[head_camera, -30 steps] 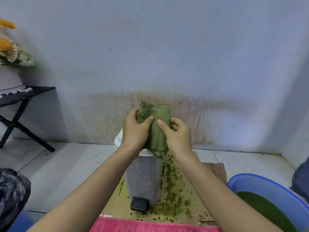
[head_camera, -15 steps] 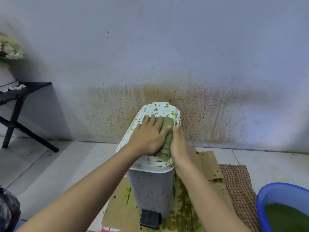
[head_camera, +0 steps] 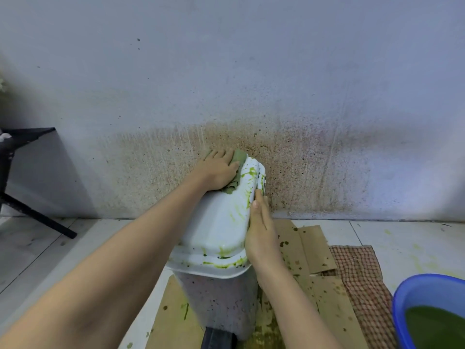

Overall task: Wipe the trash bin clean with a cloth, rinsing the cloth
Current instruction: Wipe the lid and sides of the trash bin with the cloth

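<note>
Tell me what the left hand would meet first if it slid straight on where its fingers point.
The left hand would likely meet the stained wall past the lid's far edge; gap unclear.

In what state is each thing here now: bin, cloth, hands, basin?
trash bin lid: closed, green smears on right side and front rim.
cloth: under the left hand, on the lid's far end.
left hand: fingers straight, pressing the cloth.
right hand: fingers straight, against the lid's right edge.
blue basin: holds green water.
</note>
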### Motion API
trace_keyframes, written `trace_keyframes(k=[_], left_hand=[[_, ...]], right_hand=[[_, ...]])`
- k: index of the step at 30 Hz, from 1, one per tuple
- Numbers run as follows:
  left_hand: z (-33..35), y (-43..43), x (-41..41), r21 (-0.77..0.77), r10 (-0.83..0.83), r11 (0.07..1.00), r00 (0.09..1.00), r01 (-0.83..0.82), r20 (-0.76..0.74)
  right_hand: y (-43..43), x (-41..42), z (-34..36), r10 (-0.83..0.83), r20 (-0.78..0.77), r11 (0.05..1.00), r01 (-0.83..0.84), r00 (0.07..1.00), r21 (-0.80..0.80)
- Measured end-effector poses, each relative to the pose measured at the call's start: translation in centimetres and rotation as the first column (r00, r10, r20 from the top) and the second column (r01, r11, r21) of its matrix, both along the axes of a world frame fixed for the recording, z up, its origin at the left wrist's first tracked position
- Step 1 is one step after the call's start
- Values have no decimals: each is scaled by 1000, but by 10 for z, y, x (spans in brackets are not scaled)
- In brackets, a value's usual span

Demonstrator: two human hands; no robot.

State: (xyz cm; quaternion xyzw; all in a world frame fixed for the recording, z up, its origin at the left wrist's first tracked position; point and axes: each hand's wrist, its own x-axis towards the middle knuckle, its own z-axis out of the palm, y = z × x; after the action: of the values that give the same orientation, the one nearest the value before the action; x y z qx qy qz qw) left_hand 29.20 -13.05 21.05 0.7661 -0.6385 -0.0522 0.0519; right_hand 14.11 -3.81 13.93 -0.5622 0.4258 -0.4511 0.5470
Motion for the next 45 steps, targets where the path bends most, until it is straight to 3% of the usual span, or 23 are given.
trace_keyframes(k=[5, 11, 13, 15, 17, 18, 20, 21, 22, 24, 27, 29, 32, 37, 41, 45], left_hand=[[-4, 37, -16, -18, -154, 988, 987, 153, -40], [-7, 90, -35, -55, -186, 982, 979, 182, -84], [-2, 102, -36, -59, -197, 980, 965, 189, -175], [8, 112, -29, -157, -165, 983, 851, 99, -499], [14, 116, -15, -317, -129, 930, 643, -185, -755], [14, 116, -8, -357, -112, 867, 562, -348, -820], [8, 112, 1, -350, -71, 754, 462, -555, -884], [4, 111, 0, -346, -58, 733, 453, -586, -890], [0, 110, -1, -350, -46, 724, 465, -594, -884], [-3, 108, -7, -373, -54, 702, 477, -606, -877], [-4, 109, -11, -391, -87, 719, 484, -574, -871], [-6, 108, -8, -400, -57, 735, 537, -548, -841], [-7, 107, -8, -418, -18, 777, 648, -470, -762], [-9, 103, -9, -345, 76, 870, 787, -353, -612], [-9, 105, -9, -294, 96, 909, 835, -295, -542], [-7, 107, -12, -282, 94, 923, 864, -262, -495]], right_hand=[[2, -1, 2, -21, 44, 1000, 20, 999, 16], [3, -1, 7, -27, 30, 998, 25, 999, 64], [3, -3, 8, -34, 6, 997, 33, 999, 72], [7, -6, 16, -178, -103, 983, 173, 979, -55], [15, -9, 36, -382, -170, 895, 319, 908, -312], [20, -8, 48, -408, -185, 845, 293, 894, -447], [26, 5, 69, -295, -367, 805, 23, 882, -592], [27, 16, 74, -217, -545, 819, -153, 810, -554], [24, 26, 72, -141, -722, 842, -301, 678, -447], [10, 40, 66, -60, -903, 874, -415, 425, -253], [-24, 52, 61, -90, -938, 884, -408, 334, -230], [-53, 60, 63, -95, -945, 889, -401, 312, -221], [-96, 67, 66, -100, -942, 907, -360, 320, -219], [-122, 59, 63, -86, -908, 933, -286, 411, -218], [-86, 32, 53, -46, -795, 948, -224, 605, -225], [-20, -4, 32, -9, -582, 948, -179, 813, -265]])
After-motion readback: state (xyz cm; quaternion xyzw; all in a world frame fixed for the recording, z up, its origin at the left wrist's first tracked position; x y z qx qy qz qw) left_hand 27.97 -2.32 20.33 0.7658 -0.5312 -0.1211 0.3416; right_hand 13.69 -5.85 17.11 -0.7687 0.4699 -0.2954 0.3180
